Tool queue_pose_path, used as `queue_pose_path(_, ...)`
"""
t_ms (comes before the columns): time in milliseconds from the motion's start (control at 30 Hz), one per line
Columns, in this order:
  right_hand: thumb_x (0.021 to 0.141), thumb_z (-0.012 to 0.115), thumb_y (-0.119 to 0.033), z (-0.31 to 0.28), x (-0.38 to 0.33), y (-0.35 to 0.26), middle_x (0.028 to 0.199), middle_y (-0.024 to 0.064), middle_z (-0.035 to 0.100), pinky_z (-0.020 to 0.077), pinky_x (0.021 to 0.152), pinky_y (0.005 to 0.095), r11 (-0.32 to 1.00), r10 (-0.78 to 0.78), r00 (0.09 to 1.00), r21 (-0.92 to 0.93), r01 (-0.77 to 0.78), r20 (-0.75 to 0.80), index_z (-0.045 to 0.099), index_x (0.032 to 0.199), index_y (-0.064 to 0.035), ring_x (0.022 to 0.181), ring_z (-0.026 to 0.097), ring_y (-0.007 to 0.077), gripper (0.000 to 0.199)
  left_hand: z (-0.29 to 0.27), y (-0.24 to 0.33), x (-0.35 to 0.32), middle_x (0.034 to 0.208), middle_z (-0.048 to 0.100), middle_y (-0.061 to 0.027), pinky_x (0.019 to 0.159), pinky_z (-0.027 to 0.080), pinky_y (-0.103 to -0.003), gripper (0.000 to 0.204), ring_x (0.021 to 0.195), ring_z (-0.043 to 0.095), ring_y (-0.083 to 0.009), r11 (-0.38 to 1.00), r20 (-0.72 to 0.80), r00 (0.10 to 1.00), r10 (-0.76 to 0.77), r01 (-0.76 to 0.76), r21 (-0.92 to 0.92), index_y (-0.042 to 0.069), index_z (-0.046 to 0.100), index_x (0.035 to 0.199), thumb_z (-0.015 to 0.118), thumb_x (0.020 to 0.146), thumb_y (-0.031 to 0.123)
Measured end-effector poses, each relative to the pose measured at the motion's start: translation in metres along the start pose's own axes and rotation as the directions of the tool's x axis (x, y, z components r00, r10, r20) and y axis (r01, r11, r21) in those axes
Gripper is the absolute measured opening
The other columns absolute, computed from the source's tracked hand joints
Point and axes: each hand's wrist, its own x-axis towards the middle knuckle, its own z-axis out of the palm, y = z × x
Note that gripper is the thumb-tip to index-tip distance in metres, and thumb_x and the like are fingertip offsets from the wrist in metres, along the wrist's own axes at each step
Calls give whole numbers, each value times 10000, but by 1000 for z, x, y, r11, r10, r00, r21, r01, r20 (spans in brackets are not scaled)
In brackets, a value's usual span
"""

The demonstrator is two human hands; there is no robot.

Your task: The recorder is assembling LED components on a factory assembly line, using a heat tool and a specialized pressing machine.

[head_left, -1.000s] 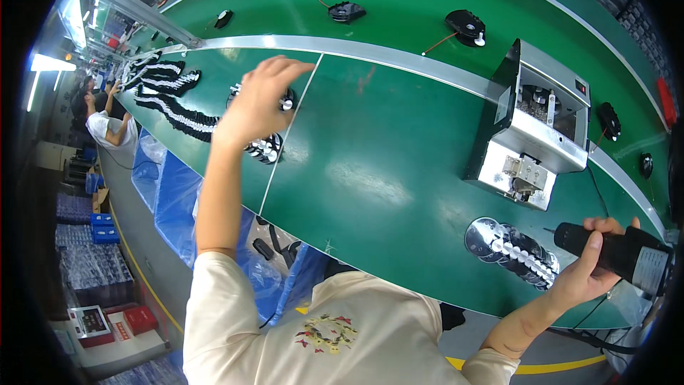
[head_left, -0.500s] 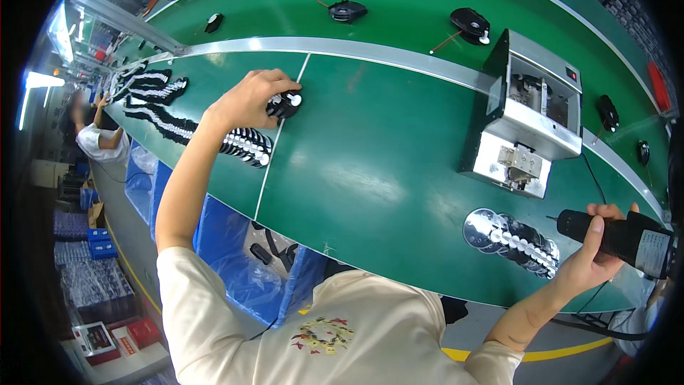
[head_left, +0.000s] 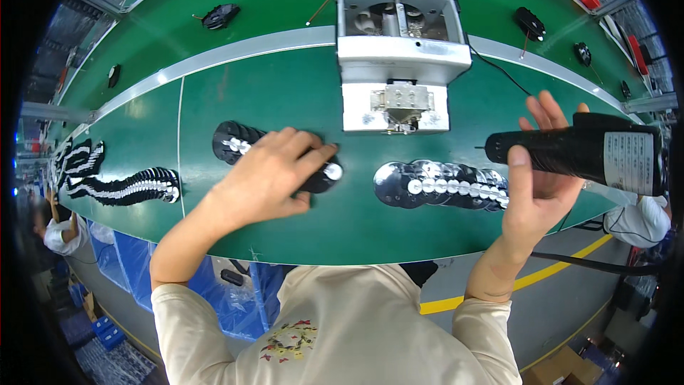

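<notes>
My left hand (head_left: pixel 267 180) is closed from above over a short overlapping row of black round parts (head_left: pixel 231 135) with white hubs. The row's two ends show on either side of my fingers; its middle is hidden under them. In my right hand (head_left: pixel 545 185) is a black electric screwdriver (head_left: pixel 548 153), held level with its thin bit pointing left. Just below and left of that tool, a second row of black round parts (head_left: pixel 427 184) lies fanned along the green table (head_left: pixel 320 232), with shiny discs at its left end.
A silver screw feeder (head_left: pixel 395 53) stands behind the two rows, its cable trailing right. Further left lies a long curved row of black parts (head_left: pixel 128 187). Black devices (head_left: pixel 219 16) lie on the green belt beyond the metal rail (head_left: pixel 263 44). Blue bins (head_left: pixel 135 267) stand below the left edge.
My left hand has brought a short row of black parts rightward past the white line, in front of the feeder. The view has turned right. The screwdriver stays in my right hand.
</notes>
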Motion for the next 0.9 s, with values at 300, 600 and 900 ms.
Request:
queue_pose_path(300, 735, 862, -303, -69, -46, -58, 1423, 304, 482, 427, 1078, 451, 982, 182, 692, -169, -88, 698, 250, 1506, 121, 1325, 501, 408, 1072, 38, 43, 42, 1126, 583, -137, 897, 530, -426, 726, 1043, 587, -330, 996, -30, 998, 51, -53, -66, 25, 582, 1322, 755, 619, 85)
queue_pose_path(600, 732, 806, -155, -184, -34, -1, 966, 149, 664, 504, 705, 298, 960, 268, 921, 1, -280, 283, 536, 1230, 41, 838, 645, 187, 599, 39, 42, 39, 1260, 598, -144, 973, 492, -424, 811, 1159, 567, -315, 991, -23, 996, 82, -84, -100, 61, 478, 1442, 791, 697, 128)
queue_pose_path(900, 513, 932, -149, -98, -29, 36, 1436, 201, 457, 368, 1104, 455, 828, 477, 575, -559, -41, 665, 351, 1502, -11, 1302, 437, 389, 1155, 21, 34, 20, 1320, 593, -135, 1053, 415, -448, 819, 1236, 543, -301, 999, -11, 1000, 7, -7, -32, 111, 502, 1431, 831, 685, 194)
